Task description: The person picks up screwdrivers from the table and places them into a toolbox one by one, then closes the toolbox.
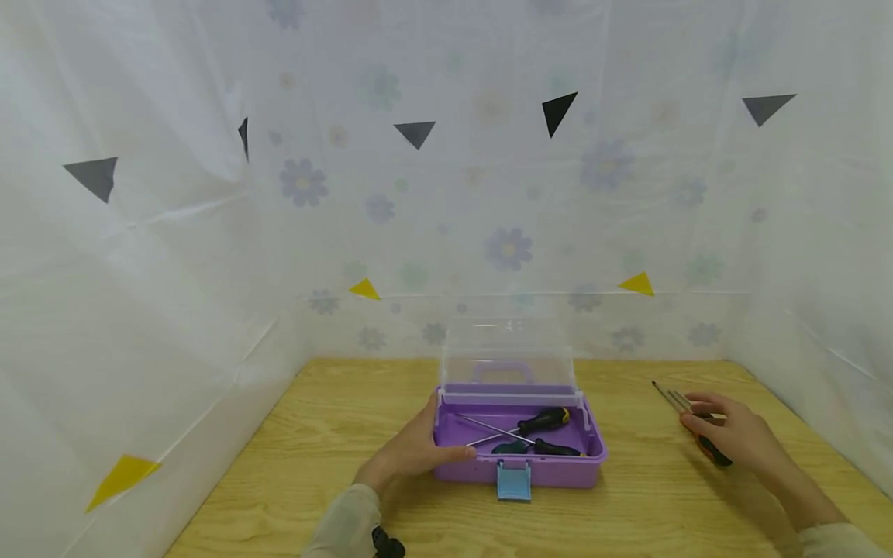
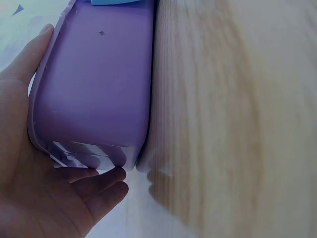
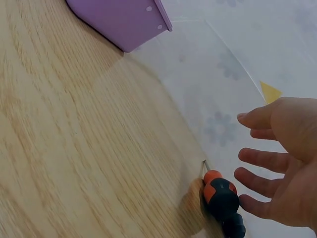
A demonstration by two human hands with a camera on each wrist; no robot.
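Note:
A purple toolbox (image 1: 551, 469) stands at the table's middle with its clear lid (image 1: 509, 349) raised. Inside it lie black-handled screwdrivers (image 1: 540, 422). My left hand (image 1: 436, 438) rests against the box's left end, with the thumb along the front wall. In the left wrist view this left hand (image 2: 29, 124) cups the purple wall (image 2: 99, 84). To the right, my right hand (image 1: 694, 415) hovers with spread fingers over screwdrivers (image 1: 667, 396) lying on the table. The right wrist view shows the right hand (image 3: 242, 144) just above an orange-and-black handle (image 3: 221, 197), holding nothing.
The wooden table (image 1: 335, 434) is walled in by white flowered sheeting (image 1: 446, 232) at the back and both sides. A blue latch (image 1: 513, 480) hangs down the box's front. Bare wood lies in front of the box and to its left.

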